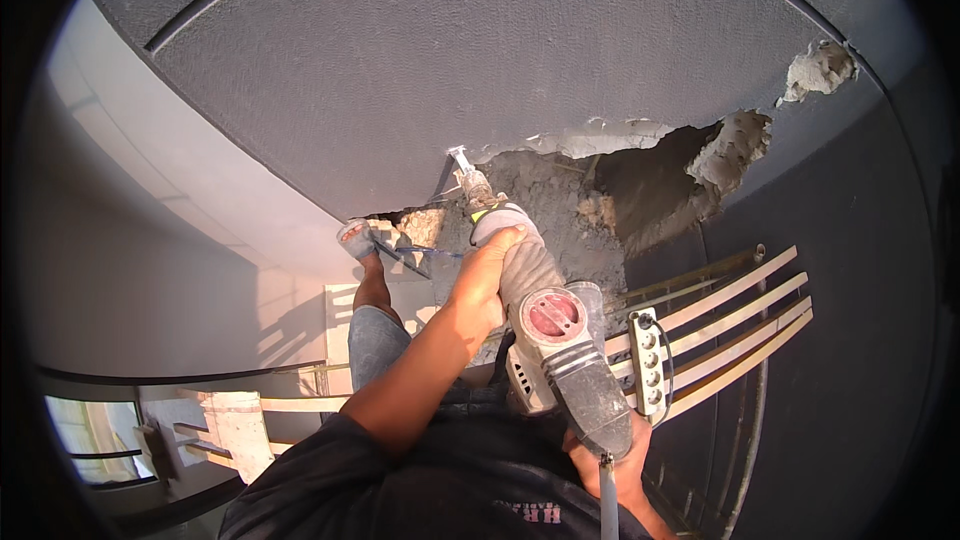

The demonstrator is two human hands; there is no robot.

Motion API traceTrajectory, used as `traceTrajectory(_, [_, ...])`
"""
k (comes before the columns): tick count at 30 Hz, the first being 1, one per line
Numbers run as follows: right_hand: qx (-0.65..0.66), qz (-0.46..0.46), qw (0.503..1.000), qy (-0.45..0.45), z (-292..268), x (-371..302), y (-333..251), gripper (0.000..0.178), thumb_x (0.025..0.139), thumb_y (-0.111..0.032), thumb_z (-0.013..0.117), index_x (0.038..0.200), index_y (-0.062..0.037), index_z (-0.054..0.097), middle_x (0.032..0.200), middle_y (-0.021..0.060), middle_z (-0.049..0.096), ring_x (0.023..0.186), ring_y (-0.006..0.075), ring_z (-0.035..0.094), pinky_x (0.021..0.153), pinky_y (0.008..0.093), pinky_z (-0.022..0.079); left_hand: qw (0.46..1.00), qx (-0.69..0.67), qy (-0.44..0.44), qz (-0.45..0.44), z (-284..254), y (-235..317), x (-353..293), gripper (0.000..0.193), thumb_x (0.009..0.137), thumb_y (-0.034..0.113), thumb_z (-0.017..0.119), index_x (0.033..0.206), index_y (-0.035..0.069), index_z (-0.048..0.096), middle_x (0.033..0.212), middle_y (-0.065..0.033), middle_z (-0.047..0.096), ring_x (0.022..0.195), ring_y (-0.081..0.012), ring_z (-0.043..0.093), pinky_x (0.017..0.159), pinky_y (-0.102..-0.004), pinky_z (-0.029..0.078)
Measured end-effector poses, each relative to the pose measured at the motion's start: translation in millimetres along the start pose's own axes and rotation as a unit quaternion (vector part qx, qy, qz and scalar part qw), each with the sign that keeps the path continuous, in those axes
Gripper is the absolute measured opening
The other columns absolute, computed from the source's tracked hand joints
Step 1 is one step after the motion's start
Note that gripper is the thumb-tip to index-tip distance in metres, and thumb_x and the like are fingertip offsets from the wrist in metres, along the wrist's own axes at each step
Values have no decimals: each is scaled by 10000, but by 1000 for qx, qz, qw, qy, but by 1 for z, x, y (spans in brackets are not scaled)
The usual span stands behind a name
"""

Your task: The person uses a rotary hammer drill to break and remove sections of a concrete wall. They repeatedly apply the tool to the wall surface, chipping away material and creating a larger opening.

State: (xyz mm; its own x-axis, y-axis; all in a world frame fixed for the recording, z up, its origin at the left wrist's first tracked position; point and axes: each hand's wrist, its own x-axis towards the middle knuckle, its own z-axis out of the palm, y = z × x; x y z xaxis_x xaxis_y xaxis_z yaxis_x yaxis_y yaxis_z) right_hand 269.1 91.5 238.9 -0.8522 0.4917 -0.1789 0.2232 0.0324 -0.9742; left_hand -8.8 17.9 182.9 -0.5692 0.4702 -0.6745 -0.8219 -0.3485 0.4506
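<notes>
A dusty grey demolition hammer (524, 270) with a round red cap (553, 315) stretches away from my body. My left hand (487, 275) is wrapped round its front barrel. At the rear, my right hand (622, 462) grips the handle end, its fingers partly hidden behind the tool body. The flat chisel bit (459, 158) points up and left, its tip at the lower edge of the dark grey textured wall (430, 60), left of a ragged break. A grey cable (608, 500) runs down from the handle.
Broken masonry (540, 190) and a dark hollow (655, 180) lie beyond the hammer. A white power strip (649, 365) rests on wooden slats (740, 340) to the right. My foot in a sandal (357, 239) is at the left, near rubble (420, 227). Another chipped hole (820, 70) marks the upper right.
</notes>
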Motion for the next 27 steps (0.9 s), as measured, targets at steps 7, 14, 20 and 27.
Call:
traceTrajectory(7, [0,-3,1000,2,10,5,-5,192,789,-48,732,957,35,692,809,70,724,743,124,674,696,303,534,999,31,25,-4,-3,5,4,451,869,305,796,1218,69,636,1068,-119,708,920,-277,717,826,-472,616])
traceTrajectory(14, [-20,-13,1000,6,16,12,-16,174,782,-36,721,941,29,694,799,66,717,737,118,668,685,307,531,1000,11,19,5,-13,1,10,460,853,300,809,1222,82,642,1055,-118,708,916,-283,716,816,-487,617])
traceTrajectory(20, [-21,-21,999,12,17,10,-8,209,762,-52,735,948,40,702,808,88,734,746,134,687,699,309,539,999,30,31,4,-8,5,13,409,872,326,783,1162,68,657,1022,-110,728,861,-274,726,804,-480,613])
traceTrajectory(27, [-22,-35,999,6,16,17,-10,222,756,-60,731,950,45,700,805,95,734,743,146,692,702,315,542,999,28,25,4,-10,10,17,400,871,329,782,1164,84,662,1056,-104,727,937,-262,722,827,-478,609])
